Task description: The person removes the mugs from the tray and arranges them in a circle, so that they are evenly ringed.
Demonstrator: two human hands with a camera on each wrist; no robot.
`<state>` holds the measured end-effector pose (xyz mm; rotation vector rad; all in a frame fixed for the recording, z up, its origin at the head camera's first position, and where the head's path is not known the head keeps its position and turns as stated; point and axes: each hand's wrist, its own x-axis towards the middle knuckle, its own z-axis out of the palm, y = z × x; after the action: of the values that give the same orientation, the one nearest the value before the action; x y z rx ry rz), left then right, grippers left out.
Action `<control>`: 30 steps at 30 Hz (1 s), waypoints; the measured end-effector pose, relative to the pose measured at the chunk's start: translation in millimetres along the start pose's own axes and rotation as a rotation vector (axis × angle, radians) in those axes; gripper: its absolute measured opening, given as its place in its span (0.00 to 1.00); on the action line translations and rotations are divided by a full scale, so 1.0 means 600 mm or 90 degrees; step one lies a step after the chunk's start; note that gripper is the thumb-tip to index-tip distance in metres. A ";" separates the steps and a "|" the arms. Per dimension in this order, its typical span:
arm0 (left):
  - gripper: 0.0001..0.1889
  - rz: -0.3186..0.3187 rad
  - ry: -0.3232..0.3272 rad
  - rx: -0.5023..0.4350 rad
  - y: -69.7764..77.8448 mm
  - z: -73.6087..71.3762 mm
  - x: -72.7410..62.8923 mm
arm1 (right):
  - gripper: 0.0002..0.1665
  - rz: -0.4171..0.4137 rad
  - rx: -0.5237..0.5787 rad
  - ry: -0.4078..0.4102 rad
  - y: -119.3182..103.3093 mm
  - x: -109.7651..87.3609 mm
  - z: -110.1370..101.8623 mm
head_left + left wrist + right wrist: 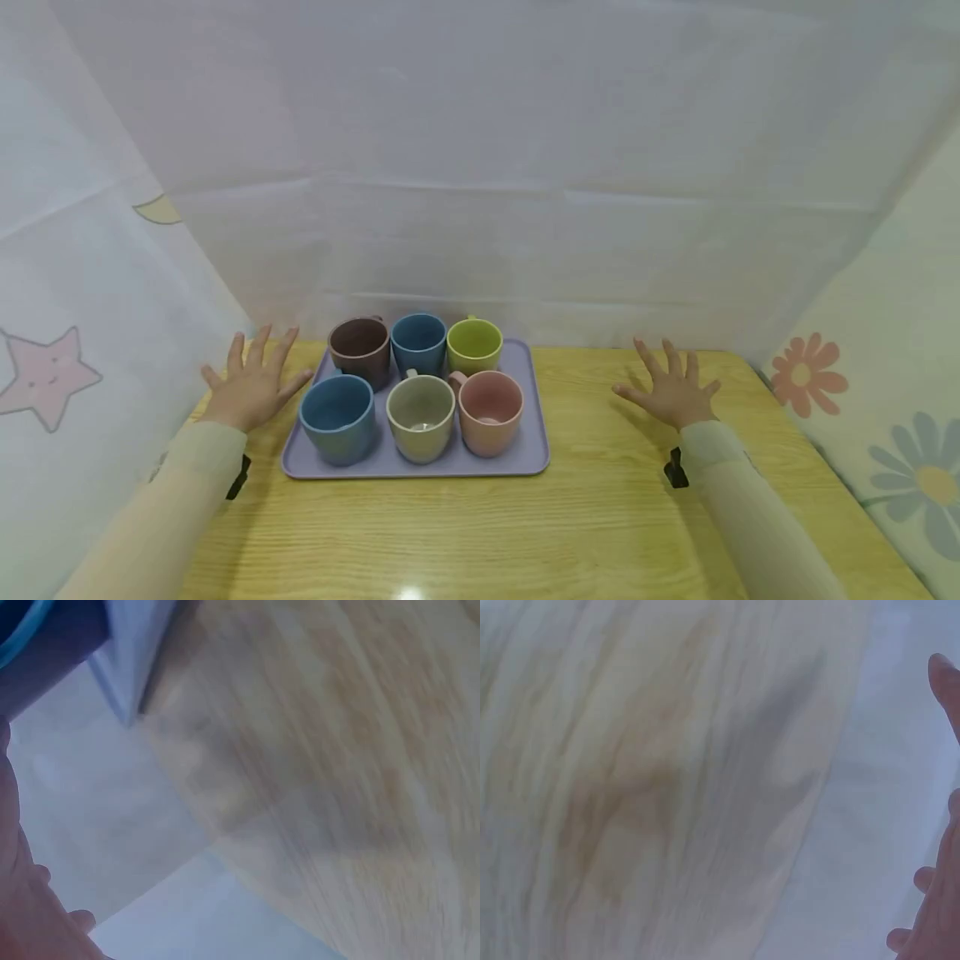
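So a purple tray (531,433) is sitting on the wooden table (600,517), a bit left of center. In back, a brown mug (360,358), a blue mug (418,342) and a lime mug (475,346) are standing in a row; up front, a second blue mug (337,421), a cream mug (421,421) and a pink mug (491,412) are lining up. The left hand (247,392) is hovering just beside the tray, fingers spread wide. The right hand (675,396) is hovering well apart on the right, also splayed.
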<state>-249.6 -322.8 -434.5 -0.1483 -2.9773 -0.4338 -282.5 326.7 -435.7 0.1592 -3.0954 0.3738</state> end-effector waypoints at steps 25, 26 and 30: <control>0.29 -0.043 0.217 -0.365 0.072 0.018 -0.085 | 0.46 -0.286 0.561 0.033 -0.210 -0.044 0.083; 0.29 -0.050 0.203 -0.373 0.074 0.021 -0.086 | 0.47 -0.287 0.588 0.019 -0.215 -0.045 0.089; 0.30 -0.076 0.128 -0.396 0.078 0.030 -0.086 | 0.50 -0.281 0.663 -0.020 -0.238 -0.049 0.106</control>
<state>-195.4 -277.2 -446.3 0.0162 -2.5632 -1.2914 -238.9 176.5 -464.3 0.8112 -2.4215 1.8535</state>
